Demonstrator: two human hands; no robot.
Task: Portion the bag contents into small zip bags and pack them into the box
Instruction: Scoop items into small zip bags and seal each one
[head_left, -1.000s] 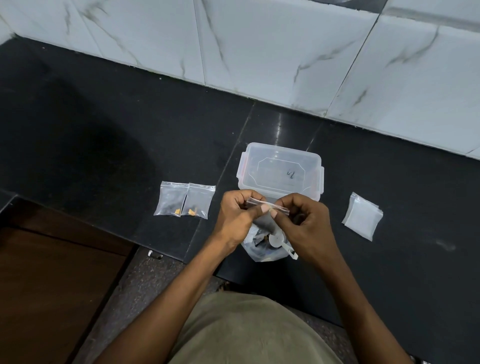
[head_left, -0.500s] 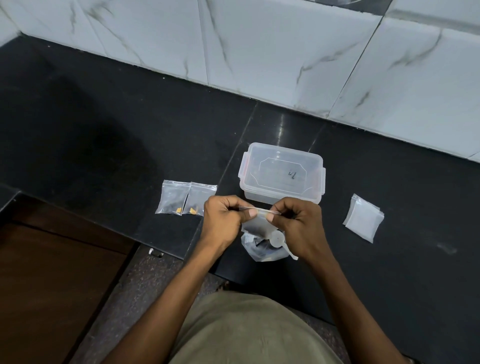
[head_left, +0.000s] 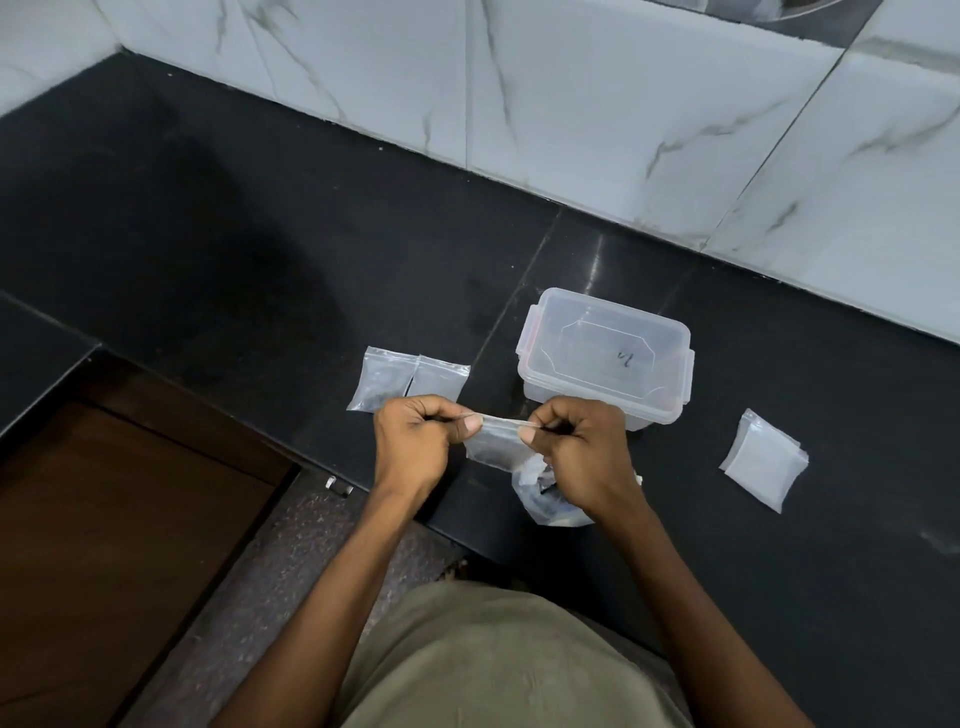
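Observation:
My left hand (head_left: 413, 439) and my right hand (head_left: 576, 449) both pinch the top strip of a small clear zip bag (head_left: 493, 447), one at each end. Under my right hand lies the larger clear supply bag (head_left: 540, 504) with dark bits inside, partly hidden. A clear plastic box (head_left: 605, 358) with its lid on stands just beyond my hands. Two small zip bags (head_left: 405, 382) lie side by side left of the box. A stack of flat small zip bags (head_left: 763, 460) lies to the right.
All of this rests on a black stone counter (head_left: 234, 249) backed by a white marbled tile wall (head_left: 597, 104). The counter's front edge runs past my left wrist, with a brown cabinet front (head_left: 104, 519) and a speckled floor below.
My hands have moved a little apart along the small zip bag's top strip and lowered slightly. The camera has shifted, so the scene sits lower and more to the right.

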